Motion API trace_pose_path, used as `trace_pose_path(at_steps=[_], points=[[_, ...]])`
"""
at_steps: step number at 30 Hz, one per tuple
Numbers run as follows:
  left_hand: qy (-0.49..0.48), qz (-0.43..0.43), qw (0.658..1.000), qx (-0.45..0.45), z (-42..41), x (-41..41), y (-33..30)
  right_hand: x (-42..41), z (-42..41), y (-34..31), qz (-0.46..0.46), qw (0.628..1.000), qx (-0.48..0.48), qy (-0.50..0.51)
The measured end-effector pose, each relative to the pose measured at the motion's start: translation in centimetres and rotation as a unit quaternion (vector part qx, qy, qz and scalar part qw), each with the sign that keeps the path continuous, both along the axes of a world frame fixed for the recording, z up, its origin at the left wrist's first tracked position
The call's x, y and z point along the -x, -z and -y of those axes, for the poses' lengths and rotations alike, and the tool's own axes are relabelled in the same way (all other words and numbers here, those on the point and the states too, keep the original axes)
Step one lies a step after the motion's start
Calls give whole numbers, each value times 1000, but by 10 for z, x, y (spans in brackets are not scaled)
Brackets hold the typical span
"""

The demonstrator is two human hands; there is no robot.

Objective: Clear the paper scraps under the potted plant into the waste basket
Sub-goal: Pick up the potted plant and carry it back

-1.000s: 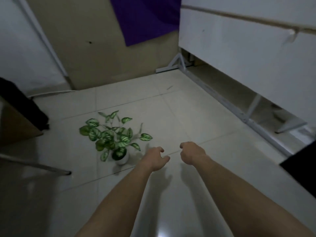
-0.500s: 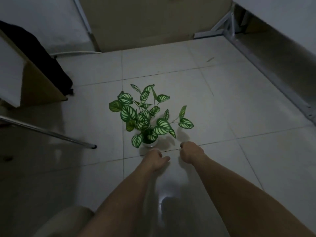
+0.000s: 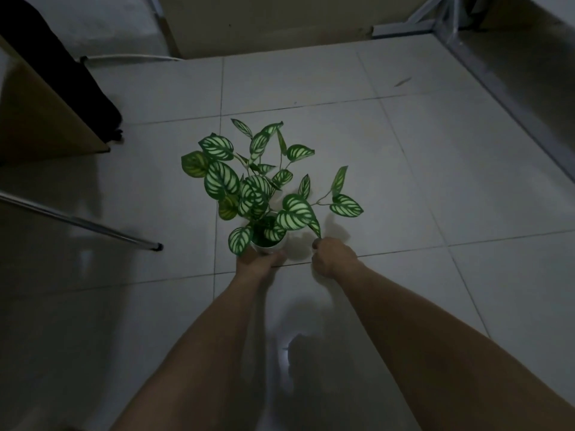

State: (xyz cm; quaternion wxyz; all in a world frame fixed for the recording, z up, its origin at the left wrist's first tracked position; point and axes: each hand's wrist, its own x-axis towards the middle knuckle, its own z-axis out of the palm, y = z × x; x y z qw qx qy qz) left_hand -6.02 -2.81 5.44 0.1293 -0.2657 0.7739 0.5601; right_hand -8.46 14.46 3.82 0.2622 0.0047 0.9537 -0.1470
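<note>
Here the step in hand looks like taking hold of the potted plant (image 3: 264, 194), which stands on the tiled floor (image 3: 404, 157), so that it can be lifted off whatever lies beneath; no paper scraps or waste basket show. The left hand (image 3: 258, 262) curls its grip against the near side of the white pot (image 3: 270, 246), fingers half hidden. The right hand (image 3: 330, 256), just beside the pot, is loosely closed and touches a leaf tip; whether it pinches it I cannot tell.
</note>
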Motion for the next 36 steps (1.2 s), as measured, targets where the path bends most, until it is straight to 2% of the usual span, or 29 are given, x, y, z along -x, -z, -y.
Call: trace_pose_path(at_steps=[6,11,17,22,27,30,36], points=[[-16,-68,997,-13,-13,13,5,-7,-5,21,-22,1000,-4,-19],[0,-102,995,-13,-21,19,1,-14,-22,29,1,999,35,16],[88,-104,991,-7,-55,30,-36,-24,-61,-8,-12,993,41,113],[188,-139,972,-34,-109,27,-85,-44,-113,-64,-57,976,44,208],[292,-148,942,-75,-175,10,-134,-86,-170,-120,-87,943,45,317],[359,-166,913,-97,-221,-13,-167,-127,-205,-150,-111,917,39,382],[485,-170,846,-143,-312,-91,-215,-229,-264,-195,-167,839,51,515]])
